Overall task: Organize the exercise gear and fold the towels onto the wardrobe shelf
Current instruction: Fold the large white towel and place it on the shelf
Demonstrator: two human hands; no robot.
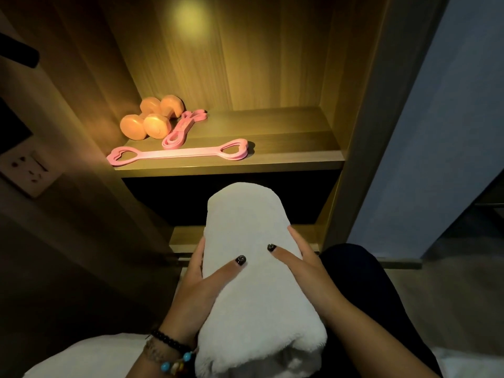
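White terry, folded into a thick bundle, the towel point(253, 271) is held level in front of the wardrobe shelf point(272, 159), apparently so its folds stay together for placing. It is clasped from both sides: the left hand point(203, 285) and right hand point(302, 264) are curled round its edges, thumbs laid on top. The dumbbells point(151, 118) and pink resistance bands point(180, 152) are already set at the shelf's left, leaving room on the right.

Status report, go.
Both hands, left and right, grip the folded white towel. Dumbbells, pink bands on shelf; right side free.
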